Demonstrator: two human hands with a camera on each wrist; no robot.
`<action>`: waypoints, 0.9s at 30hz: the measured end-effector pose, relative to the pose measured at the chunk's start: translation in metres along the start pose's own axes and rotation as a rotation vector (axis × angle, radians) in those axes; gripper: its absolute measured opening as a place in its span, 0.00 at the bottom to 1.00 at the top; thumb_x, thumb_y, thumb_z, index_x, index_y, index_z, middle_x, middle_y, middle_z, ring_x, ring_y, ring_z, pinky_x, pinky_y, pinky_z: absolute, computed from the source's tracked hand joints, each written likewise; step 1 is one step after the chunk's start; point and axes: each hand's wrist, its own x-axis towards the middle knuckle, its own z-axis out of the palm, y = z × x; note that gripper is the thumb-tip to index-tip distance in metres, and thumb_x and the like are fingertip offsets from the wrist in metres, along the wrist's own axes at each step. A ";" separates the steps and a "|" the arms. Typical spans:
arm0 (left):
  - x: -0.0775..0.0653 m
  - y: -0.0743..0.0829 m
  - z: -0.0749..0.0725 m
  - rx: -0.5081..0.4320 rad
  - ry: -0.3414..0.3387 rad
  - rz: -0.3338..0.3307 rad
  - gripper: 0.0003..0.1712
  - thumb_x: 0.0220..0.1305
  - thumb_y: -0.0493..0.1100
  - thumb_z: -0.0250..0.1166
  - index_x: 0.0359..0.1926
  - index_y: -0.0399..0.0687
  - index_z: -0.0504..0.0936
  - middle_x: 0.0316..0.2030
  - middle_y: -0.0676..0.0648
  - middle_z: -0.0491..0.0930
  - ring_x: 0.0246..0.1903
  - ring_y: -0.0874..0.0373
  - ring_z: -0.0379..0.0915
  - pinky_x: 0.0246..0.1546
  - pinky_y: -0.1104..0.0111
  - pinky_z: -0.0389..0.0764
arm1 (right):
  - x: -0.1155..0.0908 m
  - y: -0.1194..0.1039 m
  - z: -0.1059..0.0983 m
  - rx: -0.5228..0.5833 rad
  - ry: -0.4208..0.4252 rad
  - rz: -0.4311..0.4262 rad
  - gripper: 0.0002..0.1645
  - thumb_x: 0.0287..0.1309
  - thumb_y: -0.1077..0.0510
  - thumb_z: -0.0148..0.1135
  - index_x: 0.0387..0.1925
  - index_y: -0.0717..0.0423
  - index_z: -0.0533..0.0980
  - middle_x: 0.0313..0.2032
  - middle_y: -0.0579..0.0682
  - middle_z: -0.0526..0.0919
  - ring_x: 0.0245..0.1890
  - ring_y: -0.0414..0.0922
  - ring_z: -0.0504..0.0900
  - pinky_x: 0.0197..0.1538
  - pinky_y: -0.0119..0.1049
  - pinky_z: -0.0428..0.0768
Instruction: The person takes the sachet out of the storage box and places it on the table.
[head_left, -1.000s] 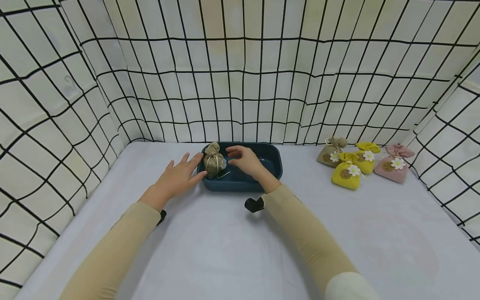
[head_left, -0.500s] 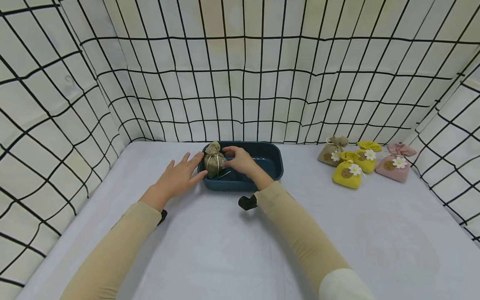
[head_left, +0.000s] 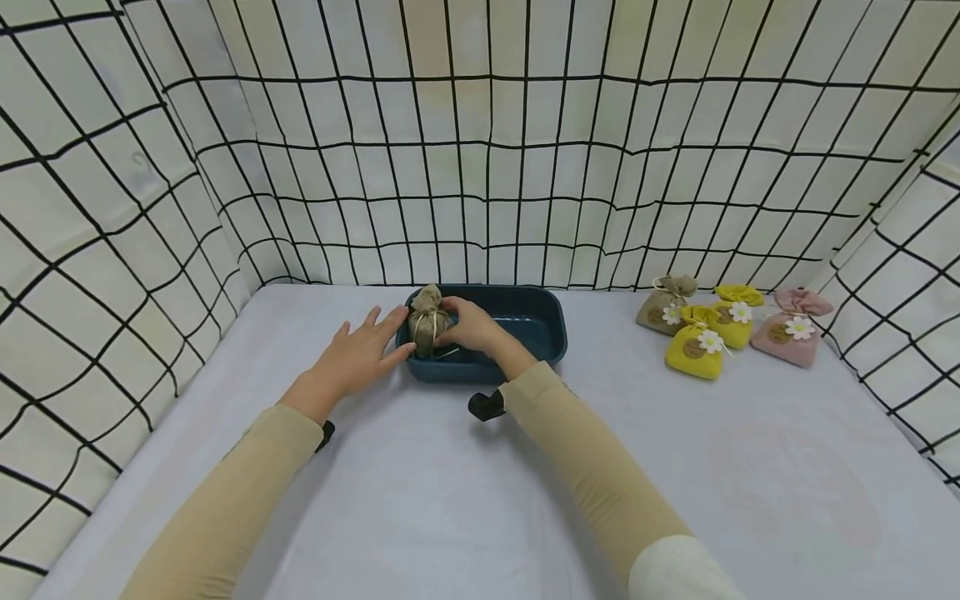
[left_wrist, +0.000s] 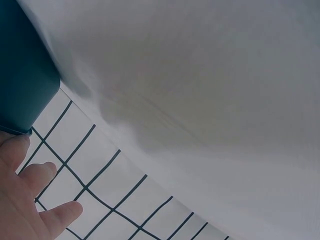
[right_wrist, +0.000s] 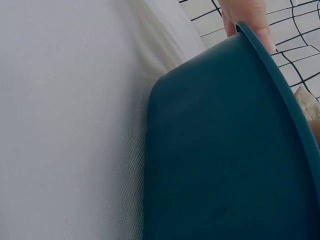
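A tan drawstring pouch (head_left: 424, 329) sits upright at the left end of a dark blue rectangular bin (head_left: 480, 373). My right hand (head_left: 483, 331) reaches into the bin and holds the pouch from its right side, thumb and fingers against the cloth. Spread and mostly straight, the fingers of my left hand (head_left: 358, 354) touch the bin's left end. In the right wrist view, the left thumb (right_wrist: 252, 17) lies over the rim, and just a bit of the pouch (right_wrist: 306, 104) shows. The bin's outer wall (left_wrist: 25, 65) fills a corner of the left wrist view.
At the back right lie another tan pouch (head_left: 656, 310), two yellow pouches (head_left: 692, 354) (head_left: 731, 329) and a pink pouch (head_left: 783, 337), each with a white flower. Black grid netting (head_left: 517, 175) borders the white table (head_left: 420, 500) at the back and sides.
My right hand has moved left inside the bin, from apart from the tan pouch to gripping its right side. The left hand has stayed at the bin's left end.
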 end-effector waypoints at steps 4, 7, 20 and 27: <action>0.000 0.000 0.002 -0.005 0.008 0.007 0.43 0.80 0.63 0.47 0.83 0.45 0.48 0.79 0.39 0.52 0.78 0.36 0.39 0.71 0.31 0.43 | -0.001 0.003 -0.003 -0.022 -0.025 0.004 0.44 0.61 0.69 0.70 0.76 0.62 0.62 0.72 0.60 0.67 0.71 0.55 0.67 0.66 0.48 0.74; 0.000 -0.001 0.002 -0.002 0.014 0.010 0.44 0.80 0.64 0.47 0.83 0.45 0.48 0.79 0.40 0.52 0.78 0.37 0.39 0.71 0.31 0.43 | -0.002 0.005 -0.006 -0.043 -0.031 0.001 0.43 0.60 0.72 0.69 0.75 0.62 0.64 0.71 0.61 0.70 0.68 0.56 0.71 0.61 0.46 0.77; -0.001 0.001 0.002 -0.016 0.017 0.009 0.43 0.80 0.63 0.48 0.83 0.45 0.48 0.79 0.38 0.52 0.78 0.37 0.40 0.70 0.31 0.42 | -0.006 0.009 -0.010 -0.126 -0.025 -0.031 0.39 0.63 0.61 0.72 0.72 0.63 0.69 0.64 0.60 0.77 0.65 0.55 0.74 0.65 0.47 0.75; -0.002 0.001 0.001 -0.016 0.010 0.007 0.44 0.80 0.64 0.47 0.83 0.45 0.48 0.79 0.39 0.52 0.78 0.37 0.39 0.71 0.31 0.42 | -0.008 0.008 -0.009 -0.162 -0.015 -0.004 0.39 0.64 0.52 0.72 0.71 0.62 0.70 0.66 0.58 0.76 0.65 0.55 0.74 0.65 0.48 0.75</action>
